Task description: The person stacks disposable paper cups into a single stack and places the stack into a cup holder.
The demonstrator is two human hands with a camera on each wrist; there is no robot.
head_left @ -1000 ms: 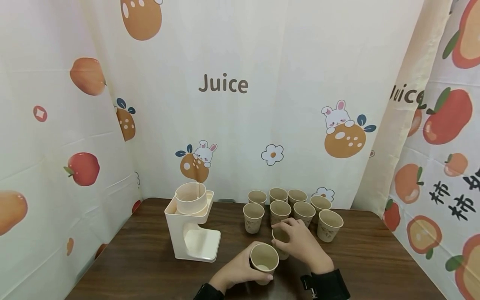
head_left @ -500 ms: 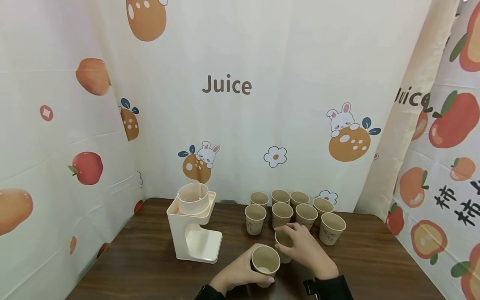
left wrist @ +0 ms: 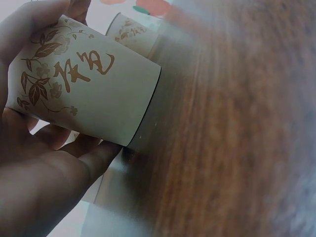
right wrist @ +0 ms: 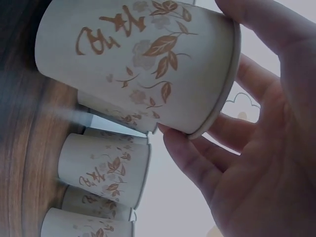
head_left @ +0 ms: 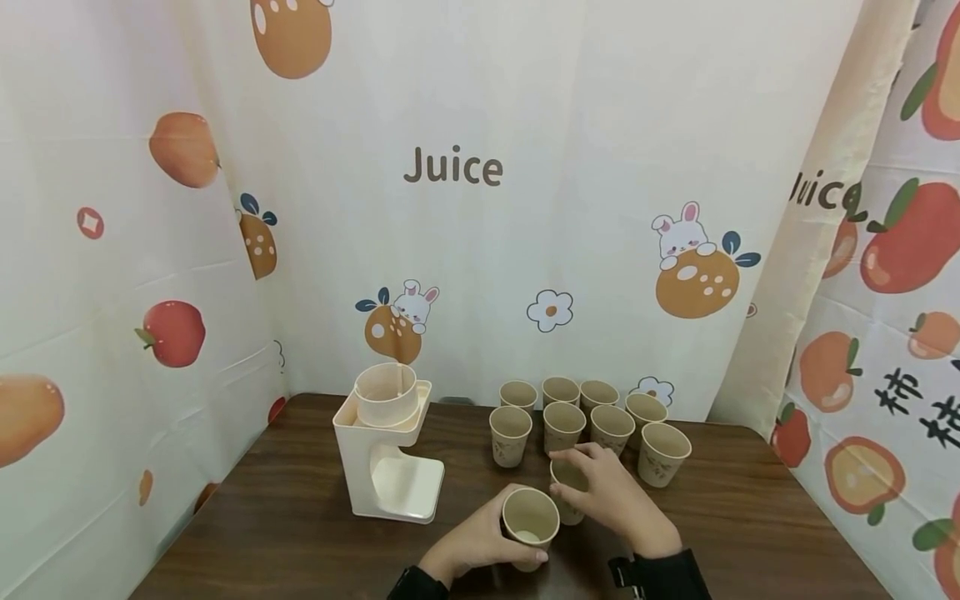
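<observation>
Near the front of the table, my left hand [head_left: 480, 537] grips a beige paper cup [head_left: 531, 518], whose open mouth faces up in the head view. The left wrist view shows its brown floral print [left wrist: 81, 74] between thumb and fingers. Just behind and right of it is a second paper cup [head_left: 567, 498]. My right hand [head_left: 611, 498] holds that one by the rim from above, its palm hiding part of the mouth. In the right wrist view the fingertips [right wrist: 182, 153] are right at the rim of this printed cup [right wrist: 143, 69].
Several more paper cups [head_left: 509, 437] stand upright in loose rows behind the hands, the rightmost cup [head_left: 663, 457] close to my right hand. On the left stands a white dripper stand [head_left: 356, 475] with a round cup-shaped top [head_left: 386, 400]. A printed curtain [head_left: 465, 242] hangs behind the brown table [head_left: 285, 517].
The head view shifts slightly at first. Both hands keep hold of the same two paper cups, and the rest of the cups stay in place.
</observation>
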